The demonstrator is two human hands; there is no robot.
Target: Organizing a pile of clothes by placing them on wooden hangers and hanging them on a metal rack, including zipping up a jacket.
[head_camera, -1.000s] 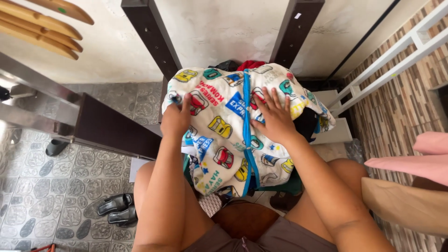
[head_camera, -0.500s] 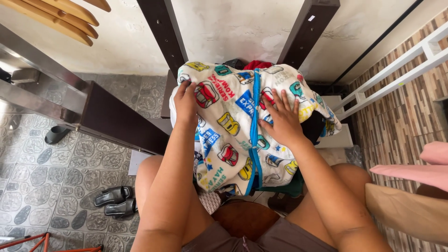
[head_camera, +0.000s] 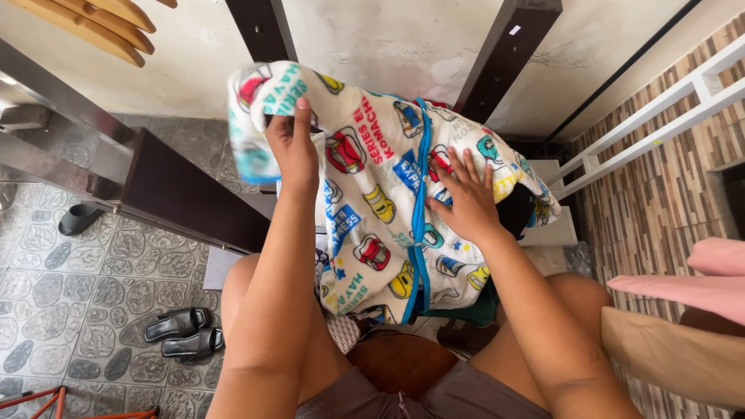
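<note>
Left hand (head_camera: 291,147) pinches the upper corner of a printed blanket (head_camera: 380,202), lifting it toward 11 o'clock; right hand (head_camera: 466,203), fingers spread, presses it flat at centre. Folding appears barely begun. Black sandals (head_camera: 185,332) lie at 8 o'clock.

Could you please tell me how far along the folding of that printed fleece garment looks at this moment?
Early on. Done: the white fleece garment with cartoon-car print and blue trim lies spread over the pile on the lap. In hand: the left hand grips and lifts its upper left corner, while the right hand presses flat beside the blue trim. Left: no finished fold shows; the garment is mostly open.
</note>
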